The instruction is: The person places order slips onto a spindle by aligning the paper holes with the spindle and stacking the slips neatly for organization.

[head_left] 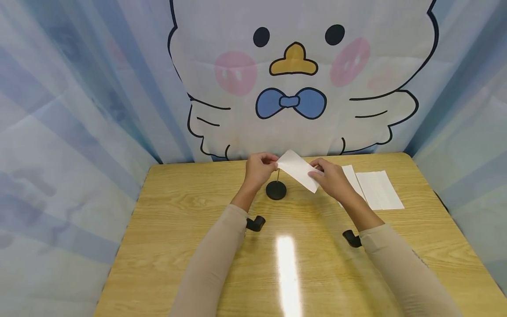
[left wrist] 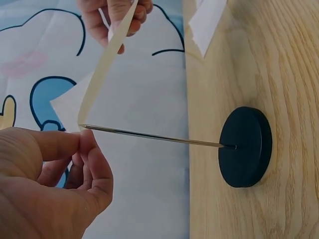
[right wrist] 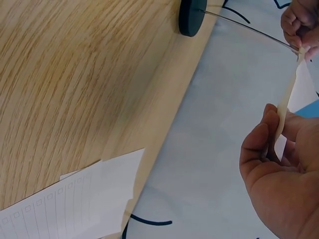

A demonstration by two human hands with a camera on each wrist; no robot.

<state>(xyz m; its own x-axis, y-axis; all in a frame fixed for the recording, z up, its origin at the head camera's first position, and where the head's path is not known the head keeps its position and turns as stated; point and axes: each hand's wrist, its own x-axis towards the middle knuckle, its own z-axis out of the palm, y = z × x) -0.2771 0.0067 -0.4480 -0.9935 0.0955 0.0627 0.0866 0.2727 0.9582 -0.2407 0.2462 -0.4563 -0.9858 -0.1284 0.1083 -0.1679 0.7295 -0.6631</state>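
Note:
Both hands hold one white slip of paper level above a receipt spike, which has a thin metal rod and a round black base. My left hand pinches the paper's left end between thumb and fingertips, right at the rod's tip. At the right end, my right hand pinches the slip between thumb and curled fingers, as the right wrist view shows. The rod stands upright from its base and its tip meets the underside of the paper near the left fingertips.
To the right on the wooden table lie more paper sheets, one printed with lines and small boxes. Black wrist mounts sit at both forearms. Behind the table's far edge hangs a cartoon-printed curtain.

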